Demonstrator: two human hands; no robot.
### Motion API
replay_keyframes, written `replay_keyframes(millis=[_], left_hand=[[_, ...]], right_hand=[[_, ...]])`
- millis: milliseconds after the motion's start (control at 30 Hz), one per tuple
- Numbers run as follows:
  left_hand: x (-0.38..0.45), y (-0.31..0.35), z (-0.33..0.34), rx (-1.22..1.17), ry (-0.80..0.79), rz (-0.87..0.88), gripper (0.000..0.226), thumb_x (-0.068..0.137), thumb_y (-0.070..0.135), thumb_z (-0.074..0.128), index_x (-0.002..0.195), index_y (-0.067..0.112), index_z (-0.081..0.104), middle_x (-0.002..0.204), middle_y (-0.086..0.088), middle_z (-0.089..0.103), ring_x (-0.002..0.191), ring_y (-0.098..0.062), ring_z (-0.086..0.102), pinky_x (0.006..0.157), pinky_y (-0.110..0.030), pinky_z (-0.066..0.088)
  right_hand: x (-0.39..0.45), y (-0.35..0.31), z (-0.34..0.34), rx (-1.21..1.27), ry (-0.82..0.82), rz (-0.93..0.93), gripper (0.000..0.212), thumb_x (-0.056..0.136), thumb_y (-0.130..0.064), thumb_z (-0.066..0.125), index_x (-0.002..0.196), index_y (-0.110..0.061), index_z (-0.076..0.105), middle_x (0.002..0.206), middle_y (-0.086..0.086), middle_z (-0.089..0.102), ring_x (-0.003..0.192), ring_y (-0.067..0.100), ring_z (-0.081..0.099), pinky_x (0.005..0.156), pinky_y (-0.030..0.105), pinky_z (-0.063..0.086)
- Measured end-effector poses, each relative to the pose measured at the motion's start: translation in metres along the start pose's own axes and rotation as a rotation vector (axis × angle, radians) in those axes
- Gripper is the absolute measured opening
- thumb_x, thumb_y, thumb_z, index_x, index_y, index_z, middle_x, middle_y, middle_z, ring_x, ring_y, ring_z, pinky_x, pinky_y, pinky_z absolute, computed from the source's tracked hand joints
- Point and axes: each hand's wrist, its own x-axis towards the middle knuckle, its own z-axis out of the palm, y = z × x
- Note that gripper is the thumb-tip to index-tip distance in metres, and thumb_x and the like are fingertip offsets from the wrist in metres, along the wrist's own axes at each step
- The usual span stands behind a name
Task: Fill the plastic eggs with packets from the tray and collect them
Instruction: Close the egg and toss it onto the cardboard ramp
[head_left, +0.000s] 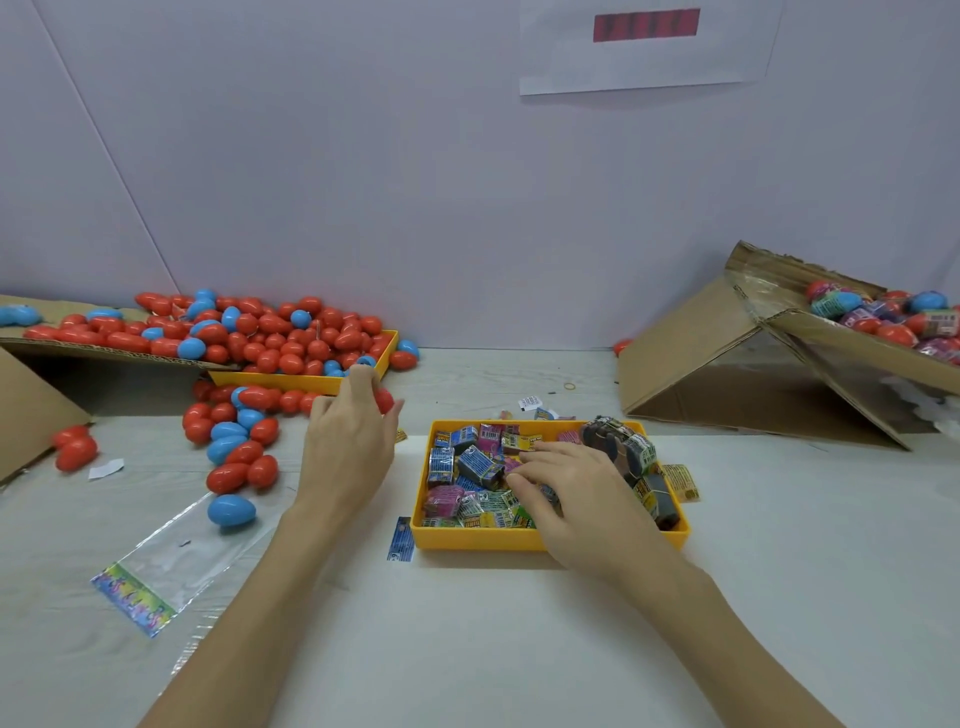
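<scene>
Nearest to me, a clear plastic bag (171, 566) with a bright printed strip lies flat on the table (519, 649) at the left. Just beyond, my right hand (566, 493) reaches into the yellow tray (478, 538), fingers curled down among the small packets (467, 467); I cannot tell whether they have pinched one. A blue packet (400, 539) lies on the table against the tray's near left corner. Farther left, my left hand (350, 441) grips a red egg (384, 401) between thumb and fingertips. Loose red and blue eggs (239, 441) are scattered on the table left of that hand. Beyond them a second yellow tray (306, 382) and a cardboard flap (78, 348) are heaped with more eggs. Far right, a tilted cardboard box (727, 358) holds filled eggs (893, 317) and packets.
</scene>
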Motion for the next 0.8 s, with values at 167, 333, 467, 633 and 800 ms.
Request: replay_keyframes(millis=[167,333,467,633,800], left_hand=[[-0.003,0.008,0.000,-0.114,-0.137,-0.035,0.052,0.098,0.052,0.050,0.125,0.008,0.050,0.072,-0.002,0.069,0.075,-0.028,0.060,0.082,-0.038,0.043],[-0.001,0.014,-0.002,0.070,-0.220,0.058,0.057,0.098,0.058,0.021,0.107,0.013,0.054,0.083,-0.003,0.067,0.073,-0.028,0.059,0.069,-0.033,0.035],[0.000,0.021,-0.010,0.208,-0.160,0.137,0.060,0.107,0.053,0.012,0.090,0.013,0.054,0.066,-0.005,0.063,0.057,-0.029,0.056,0.057,-0.036,0.038],[-0.002,0.029,-0.011,-0.342,-0.132,0.051,0.030,0.106,0.034,0.053,0.124,0.011,0.063,0.107,-0.002,0.064,0.076,-0.015,0.058,0.072,-0.026,0.049],[-0.008,0.056,-0.016,-0.732,-0.250,-0.032,0.043,0.096,0.001,0.065,0.133,0.024,0.061,0.120,0.009,0.064,0.100,-0.011,0.067,0.086,-0.017,0.053]], right_hand=[[0.000,0.001,0.000,-0.024,0.006,-0.013,0.037,0.108,-0.034,0.044,0.110,-0.021,0.078,0.114,-0.010,0.074,0.119,0.009,0.055,0.114,0.030,0.029],[-0.001,-0.005,-0.005,0.162,0.268,0.020,0.012,0.097,-0.016,0.069,0.100,-0.011,0.080,0.095,-0.001,0.076,0.095,0.014,0.066,0.090,0.030,0.052],[-0.001,-0.004,-0.012,0.351,0.345,0.133,0.007,0.090,-0.010,0.076,0.093,-0.017,0.078,0.088,-0.011,0.074,0.086,0.003,0.069,0.080,0.015,0.053],[-0.001,-0.005,-0.015,0.462,0.336,0.197,0.018,0.091,-0.004,0.074,0.097,-0.021,0.067,0.086,-0.010,0.072,0.085,0.005,0.069,0.076,0.017,0.054],[-0.002,-0.005,-0.017,0.575,0.382,0.284,0.020,0.091,-0.008,0.075,0.105,-0.020,0.070,0.083,-0.008,0.076,0.083,0.003,0.072,0.075,0.021,0.058]])
